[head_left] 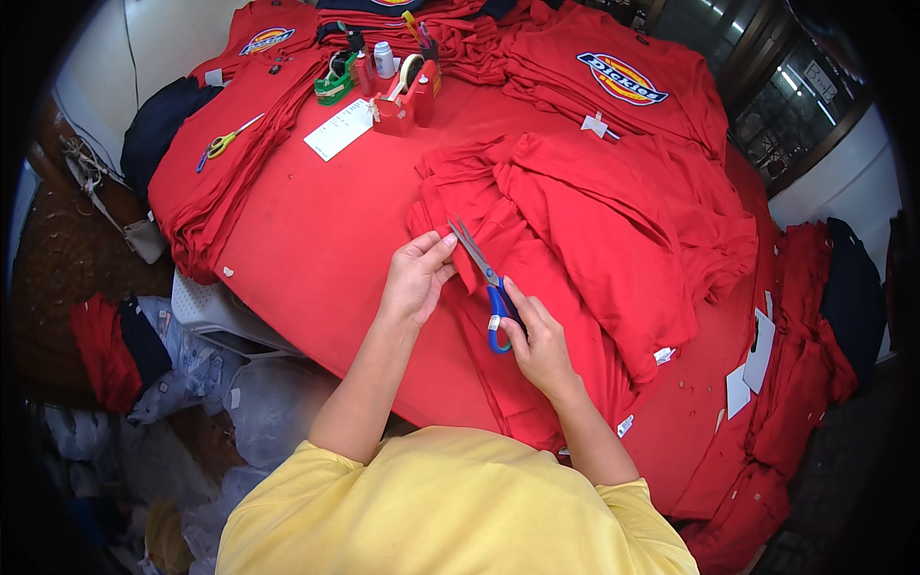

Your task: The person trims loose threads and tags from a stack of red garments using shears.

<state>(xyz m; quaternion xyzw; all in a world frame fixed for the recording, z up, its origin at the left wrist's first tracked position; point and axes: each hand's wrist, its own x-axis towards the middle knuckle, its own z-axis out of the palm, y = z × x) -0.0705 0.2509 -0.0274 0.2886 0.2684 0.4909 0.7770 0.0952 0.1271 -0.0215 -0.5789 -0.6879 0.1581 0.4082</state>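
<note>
My right hand (541, 347) is closed round the blue handles of a pair of scissors (499, 305). Their metal blades point up and to the left, slightly parted at the tips. Beside the tips, my left hand (419, 276) is closed in a pinch between thumb and fingers. An edge of a red shirt (484, 220) lies at those fingertips; whether a thread is held too is too small to tell. This shirt spreads out under both hands. Right of it lies another red shirt (599, 235), loosely heaped, with a small white label near its lower end.
A red tape dispenser (407, 101), a white bottle (383, 59) and a white paper slip (339, 130) stand or lie at the back. Yellow-and-blue scissors (222, 144) rest on a shirt pile at left. More folded red shirts (623, 86) are stacked far right. Plastic bags (273, 402) lie below left.
</note>
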